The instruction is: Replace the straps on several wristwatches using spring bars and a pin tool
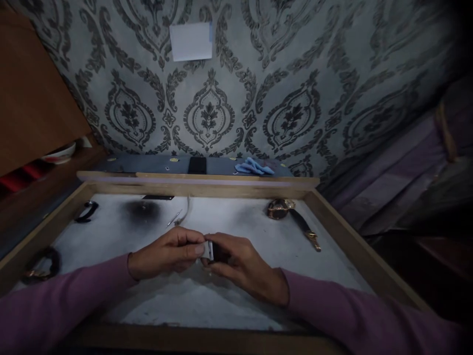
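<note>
Sitting between both hands, over the middle of a wood-rimmed tray (pixel 221 190), is a small pale-edged piece (pixel 208 250), its darker side partly hidden by fingers. The left hand (pixel 168 254) pinches the pale end between thumb and fingers, with no more gap than the piece fills. The right hand (pixel 244 266) curls round the opposite end, fingers above and thumb below; how hard it presses I cannot tell. Gripping from both ends probably steadies something this small and leaves its edge in view. A thin metal tool (pixel 174 218) lies just beyond the left hand, seemingly for easy reach. A gold-and-dark watch (pixel 278 209) at the right, and a curved dark band (pixel 90 213) and a looped dark strap (pixel 54 261) at the left, lie near the sides, perhaps out of the hands' way. The raised rim likely stops small parts escaping; behind it rests a blue cloth (pixel 254 166)
</note>
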`<state>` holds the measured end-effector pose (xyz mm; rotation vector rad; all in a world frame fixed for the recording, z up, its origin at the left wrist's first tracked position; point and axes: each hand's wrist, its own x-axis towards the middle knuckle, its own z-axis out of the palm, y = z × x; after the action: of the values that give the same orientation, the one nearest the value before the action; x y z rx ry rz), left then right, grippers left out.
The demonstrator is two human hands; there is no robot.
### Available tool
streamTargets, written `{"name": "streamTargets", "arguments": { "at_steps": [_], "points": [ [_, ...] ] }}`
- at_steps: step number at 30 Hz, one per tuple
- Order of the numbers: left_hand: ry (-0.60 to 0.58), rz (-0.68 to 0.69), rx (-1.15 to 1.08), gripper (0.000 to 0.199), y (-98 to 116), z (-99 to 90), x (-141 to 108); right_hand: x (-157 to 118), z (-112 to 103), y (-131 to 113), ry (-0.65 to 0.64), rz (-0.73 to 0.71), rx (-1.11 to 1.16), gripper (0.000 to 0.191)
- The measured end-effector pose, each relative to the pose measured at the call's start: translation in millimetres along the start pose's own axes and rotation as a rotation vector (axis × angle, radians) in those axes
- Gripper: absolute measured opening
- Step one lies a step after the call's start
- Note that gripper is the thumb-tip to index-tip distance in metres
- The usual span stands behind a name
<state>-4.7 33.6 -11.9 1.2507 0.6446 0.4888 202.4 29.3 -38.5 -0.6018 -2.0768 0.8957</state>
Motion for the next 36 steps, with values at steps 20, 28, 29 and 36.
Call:
{"name": "streamTargets", "arguments": {
  "at_steps": [20, 28, 29, 36],
  "points": [
    [-0.059, -0.002, -0.072, 0.034, -4.1, -4.7, 1.1, 1.0, -3.5, -4.8, -0.055, -0.046, -0.069, 0.032],
    [-0.065, -0.009, -0.021, 0.035, -3.0, -5.3, 0.6, 0.4, -3.3, -4.6, -0.07, -0.026, -0.051, 0.033],
    [-0.068, -0.009, -0.015, 0.035, -2.6, -5.3, 0.7, 0.7, -3.4, -4.9, -0.073, -0.021, -0.035, 0.033],
    [-0.075, -0.022, 0.003, 0.037, -0.4, -4.3, 0.3, 3.3, -5.1, -8.6, -0.085, -0.012, 0.026, 0.032]
  ]
}}
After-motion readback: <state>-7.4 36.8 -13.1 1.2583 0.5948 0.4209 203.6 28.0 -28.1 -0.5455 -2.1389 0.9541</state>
